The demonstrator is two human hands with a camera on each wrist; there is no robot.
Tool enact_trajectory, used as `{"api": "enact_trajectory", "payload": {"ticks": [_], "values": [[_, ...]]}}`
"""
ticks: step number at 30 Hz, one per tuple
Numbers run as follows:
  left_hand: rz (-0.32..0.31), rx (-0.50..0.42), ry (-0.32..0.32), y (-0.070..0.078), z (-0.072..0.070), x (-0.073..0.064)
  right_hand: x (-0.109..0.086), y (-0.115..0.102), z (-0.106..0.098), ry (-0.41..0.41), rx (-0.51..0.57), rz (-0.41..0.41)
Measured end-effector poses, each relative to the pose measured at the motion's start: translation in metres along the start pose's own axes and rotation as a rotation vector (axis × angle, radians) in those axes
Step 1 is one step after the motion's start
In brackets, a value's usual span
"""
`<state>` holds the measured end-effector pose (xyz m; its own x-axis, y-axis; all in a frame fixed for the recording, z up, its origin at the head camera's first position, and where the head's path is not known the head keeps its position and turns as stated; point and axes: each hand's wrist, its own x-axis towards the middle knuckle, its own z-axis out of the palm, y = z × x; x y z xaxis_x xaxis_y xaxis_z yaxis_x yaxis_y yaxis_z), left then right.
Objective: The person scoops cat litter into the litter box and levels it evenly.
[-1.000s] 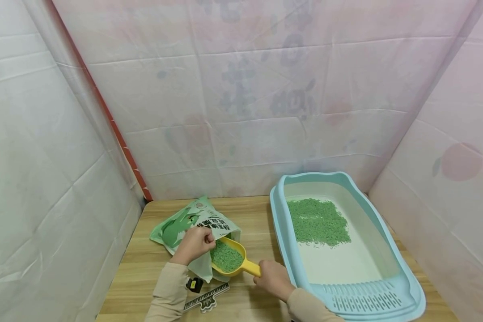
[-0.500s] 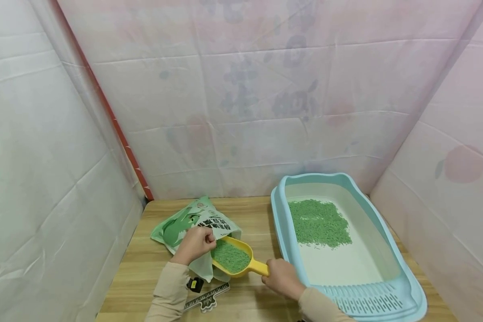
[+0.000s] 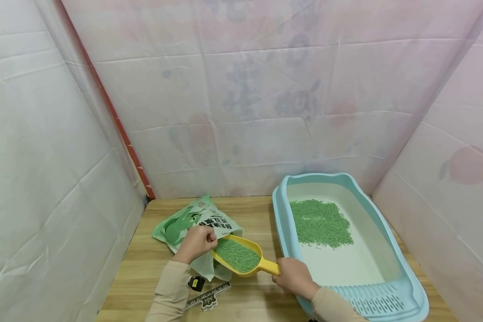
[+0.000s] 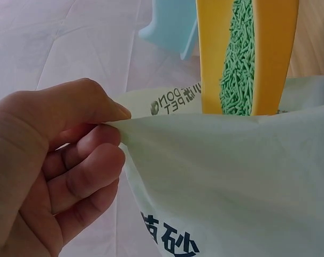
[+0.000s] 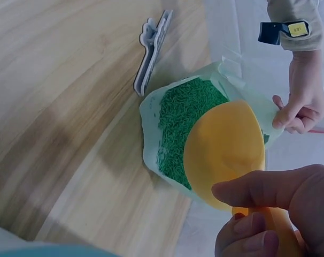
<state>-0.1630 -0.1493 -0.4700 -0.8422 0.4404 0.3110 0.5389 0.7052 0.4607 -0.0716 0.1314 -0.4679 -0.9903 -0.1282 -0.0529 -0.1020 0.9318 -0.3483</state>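
Note:
My left hand (image 3: 197, 241) pinches the upper edge of the open mouth of a green and white cat litter bag (image 3: 179, 229), lying on its side. In the left wrist view the thumb (image 4: 90, 101) and forefinger hold the taut corner of the bag. My right hand (image 3: 295, 275) grips the handle of a yellow scoop (image 3: 269, 267), thumb along its top. Green pellets (image 3: 238, 256) fill the scoop, whose front end still overlaps the bag's mouth. In the right wrist view more pellets (image 5: 178, 115) show inside the bag, partly hidden behind the scoop.
A light blue litter box (image 3: 281, 214) stands to the right, with a patch of green pellets (image 3: 322, 223) over part of its white floor and a slotted front ledge. A sealing clip (image 3: 208, 298) lies on the wooden table (image 3: 249, 203) near my left sleeve. Fabric walls surround the table.
My right hand has drawn the filled scoop to the right, partly out of the bag's mouth, so more of the pellets in it show. My left hand keeps its hold on the bag's edge.

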Motion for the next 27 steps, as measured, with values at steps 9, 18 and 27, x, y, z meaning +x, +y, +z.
{"api": "enact_trajectory", "payload": {"ticks": [9, 18, 27], "values": [[-0.044, 0.010, -0.038, 0.000, 0.000, 0.001, -0.003, 0.009, -0.004, 0.007, 0.009, 0.005], [-0.039, 0.006, -0.048, 0.001, -0.002, 0.001, -0.006, 0.021, -0.012, -0.015, 0.026, 0.021], [-0.040, 0.019, -0.051, 0.000, -0.001, 0.002, -0.012, 0.034, -0.020, 0.008, 0.045, 0.017]]}}
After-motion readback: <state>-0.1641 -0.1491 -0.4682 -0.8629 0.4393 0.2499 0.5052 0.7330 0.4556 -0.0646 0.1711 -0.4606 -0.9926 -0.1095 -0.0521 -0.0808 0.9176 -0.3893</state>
